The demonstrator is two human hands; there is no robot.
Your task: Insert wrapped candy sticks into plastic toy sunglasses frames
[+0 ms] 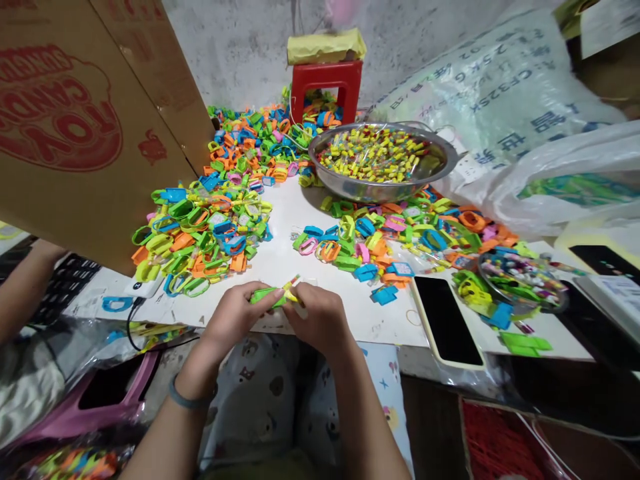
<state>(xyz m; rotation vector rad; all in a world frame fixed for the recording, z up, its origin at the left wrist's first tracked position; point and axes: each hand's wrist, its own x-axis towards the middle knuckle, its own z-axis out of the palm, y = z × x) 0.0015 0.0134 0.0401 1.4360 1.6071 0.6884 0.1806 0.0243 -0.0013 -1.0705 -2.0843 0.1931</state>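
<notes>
Near the front edge of the white table, my left hand [235, 310] is closed around a green toy watch [266, 296]. Close against it, my right hand [319, 313] pinches a small yellow tube of candy [291, 288], its end touching or nearly touching the watch. My fingers partly cover both pieces. Beyond my hands lie a left pile of colourful toy watches [200, 233] and a right pile of watches [365, 237]. Behind the right pile, a metal basin [370, 191] holds many yellow candy tubes [380, 153].
A large cardboard box [90, 107] stands at left, with another person's arm [25, 287] beside it. A red stool [327, 73] is at the back. On the right are a phone [449, 323], a bowl of small parts [525, 277] and a big plastic sack [505, 93].
</notes>
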